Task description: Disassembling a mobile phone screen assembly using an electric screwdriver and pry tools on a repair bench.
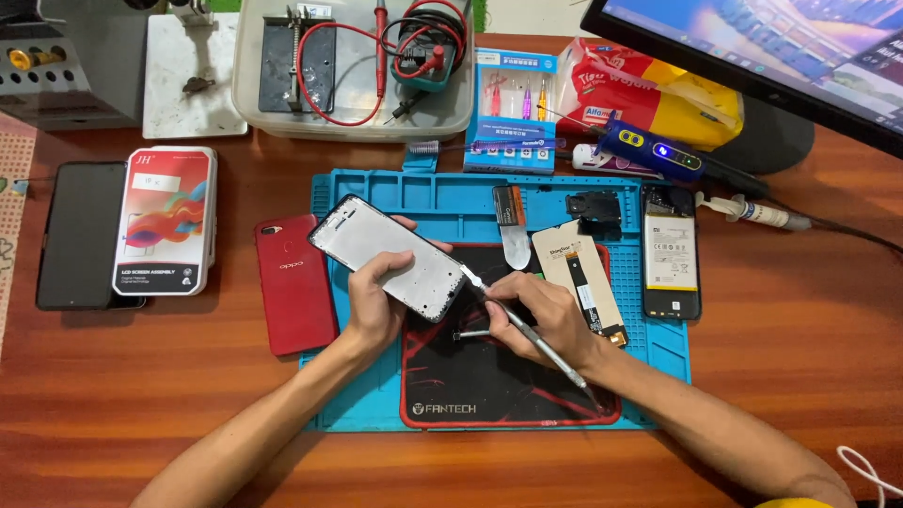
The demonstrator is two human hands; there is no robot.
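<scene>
both hands meet: left hand [374,306] grips phone frame [388,256], right hand [546,315] tool [527,329].

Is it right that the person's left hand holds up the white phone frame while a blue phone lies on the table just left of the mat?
Not quite. The head view shows the left hand holding the white phone frame, but the phone lying left of the blue rubber mat is red, not blue.
</scene>
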